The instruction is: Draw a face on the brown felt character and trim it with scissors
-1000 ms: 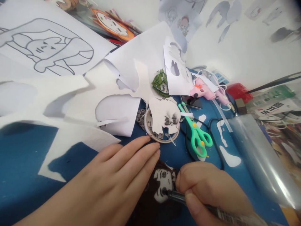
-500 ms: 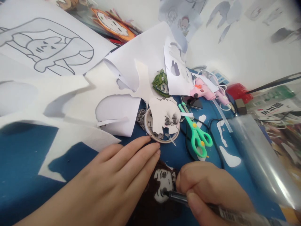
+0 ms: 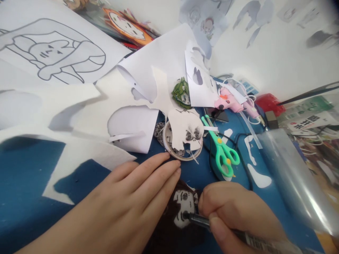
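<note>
My right hand (image 3: pixel 235 211) is closed round a dark pen (image 3: pixel 201 220), its tip on the white face of a small cut-out figure with dark hair (image 3: pixel 182 208) on the blue surface (image 3: pixel 26 183). My left hand (image 3: pixel 127 208) lies flat with fingers stretched out, pressing down beside the figure's left edge and partly covering it. Just beyond the fingertips sits a tape roll (image 3: pixel 182 153) with another paper face cut-out (image 3: pixel 185 130) resting on it.
Green scissors (image 3: pixel 221 151) lie right of the tape roll. A pink glue gun (image 3: pixel 230 100), a green-haired cut-out (image 3: pixel 181 92) and a black cable (image 3: pixel 238 148) sit behind. Cut white paper sheets (image 3: pixel 127 127) and a line drawing (image 3: pixel 53 53) cover the left. Clear film (image 3: pixel 291 176) curls at the right.
The pen tip shifts slightly over the figure's face, left then back right. My left hand stays put.
</note>
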`<state>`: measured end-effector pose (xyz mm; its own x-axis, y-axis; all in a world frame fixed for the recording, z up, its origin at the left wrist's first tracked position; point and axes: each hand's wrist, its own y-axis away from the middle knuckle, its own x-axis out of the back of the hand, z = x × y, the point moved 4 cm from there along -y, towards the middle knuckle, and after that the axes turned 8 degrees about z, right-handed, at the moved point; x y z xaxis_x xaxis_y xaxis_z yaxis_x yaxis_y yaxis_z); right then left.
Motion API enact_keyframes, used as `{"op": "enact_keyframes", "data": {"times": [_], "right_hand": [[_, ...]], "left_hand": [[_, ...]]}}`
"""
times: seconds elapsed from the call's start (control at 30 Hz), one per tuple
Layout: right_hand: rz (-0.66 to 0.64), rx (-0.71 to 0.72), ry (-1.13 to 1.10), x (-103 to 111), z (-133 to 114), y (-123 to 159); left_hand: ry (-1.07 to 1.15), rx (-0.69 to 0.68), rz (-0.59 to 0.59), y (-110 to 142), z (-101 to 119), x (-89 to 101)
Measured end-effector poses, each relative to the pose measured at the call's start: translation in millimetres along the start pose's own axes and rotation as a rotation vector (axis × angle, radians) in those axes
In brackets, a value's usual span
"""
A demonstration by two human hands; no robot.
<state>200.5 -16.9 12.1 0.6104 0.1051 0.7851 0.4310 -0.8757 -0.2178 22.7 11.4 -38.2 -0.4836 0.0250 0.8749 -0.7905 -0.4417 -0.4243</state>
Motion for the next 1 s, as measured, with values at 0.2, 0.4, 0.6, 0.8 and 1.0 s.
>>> {"op": "enact_keyframes", "data": {"times": [0.2, 0.4, 0.6, 0.8, 1.0], "right_hand": [[-0.004, -0.004, -0.007, 0.0, -0.7, -1.3], [0.016, -0.053, -0.015, -0.8, -1.9, 3.5], [0.048, -0.107, -0.055, 0.1, -0.8, 6.2], [0.03, -0.08, -0.088, -1.3, 1.2, 4.8], [0.051, -0.098, -0.099, -2.3, 1.0, 8.9]], "left_hand": [[0.005, -0.015, -0.01, 1.0, 1.6, 0.4], [0.025, 0.023, 0.017, -1.5, 0.7, -0.1], [0.015, 0.019, 0.038, -5.3, -0.6, -0.2], [0.022, 0.011, 0.032, -4.5, 1.0, -0.2], [0.044, 0.027, 0.022, -1.4, 1.1, -2.1]]}}
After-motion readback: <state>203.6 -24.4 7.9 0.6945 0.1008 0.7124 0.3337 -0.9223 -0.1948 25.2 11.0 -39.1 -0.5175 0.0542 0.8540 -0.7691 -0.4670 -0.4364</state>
